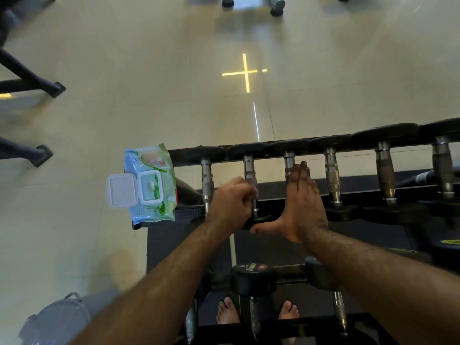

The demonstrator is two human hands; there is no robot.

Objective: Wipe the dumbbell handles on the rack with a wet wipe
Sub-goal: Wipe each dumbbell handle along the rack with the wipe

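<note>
A black rack (278,192) holds a row of dumbbells with metal handles and black heads. My left hand (230,202) curls round the second handle from the left (249,168), near its lower end. My right hand (302,202) lies flat with straight fingers over the third handle (288,158), thumb spread to the left. No wipe shows in either hand; the fingers may hide one. A green and white wet wipe pack (146,183) rests on the rack's left end with its white lid flipped open.
More dumbbells sit on a lower tier (252,277) close to my bare feet (227,310). A grey lidded bin (57,319) stands at the lower left. Black machine legs (37,85) reach in from the left over the tiled floor.
</note>
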